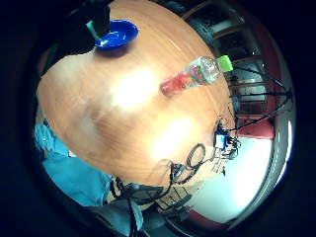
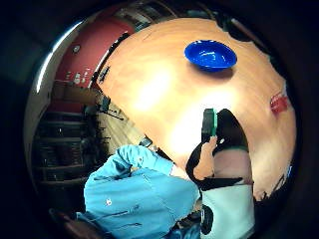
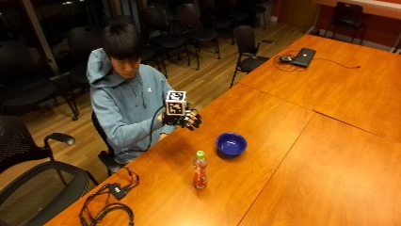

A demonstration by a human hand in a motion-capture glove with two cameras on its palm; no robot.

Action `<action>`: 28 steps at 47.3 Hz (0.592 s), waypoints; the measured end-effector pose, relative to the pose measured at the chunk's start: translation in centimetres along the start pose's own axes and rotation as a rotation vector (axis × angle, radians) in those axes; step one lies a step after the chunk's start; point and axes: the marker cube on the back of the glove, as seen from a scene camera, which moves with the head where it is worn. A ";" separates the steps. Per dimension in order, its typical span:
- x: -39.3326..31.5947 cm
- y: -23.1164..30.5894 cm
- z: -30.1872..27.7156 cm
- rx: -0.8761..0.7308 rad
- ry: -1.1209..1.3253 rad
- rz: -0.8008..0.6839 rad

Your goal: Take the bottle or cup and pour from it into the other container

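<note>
So we've got a person in a light blue hoodie (image 3: 122,106) sitting at a big wooden table (image 3: 282,141), and we're using the blue bowl (image 3: 231,144) as our anchor for everything here.

The bottle (image 3: 200,170) stands upright on the table near the bowl, on the side toward the camera and a bit toward the person's end. It has a green cap, clear upper part and red liquid filling the lower part. It's apart from the bowl, not touching it. In the little finger side palm view we see the same bottle (image 1: 195,75) on the wood with the bowl (image 1: 117,34) well off from it.

The gloved right hand (image 3: 187,119) is raised in the air above the table edge, on the person's side of the bowl, clear of both bowl and bottle. We see the fingers relaxed and a little spread, holding nothing. In the thumb side palm view the bowl (image 2: 210,55) sits out on the bare wood beyond a fingertip (image 2: 209,122).

Farther from the bowl than the bottle is, by the table's near corner, there's a coiled black cable (image 3: 106,209).
</note>
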 end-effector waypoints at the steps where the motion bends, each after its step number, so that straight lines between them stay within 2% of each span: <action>1: -0.1 0.0 0.1 0.000 -0.002 0.000; 16: 0.4 0.6 -0.3 0.000 0.003 0.006; 28: 3.9 1.4 -1.3 -0.010 0.022 0.063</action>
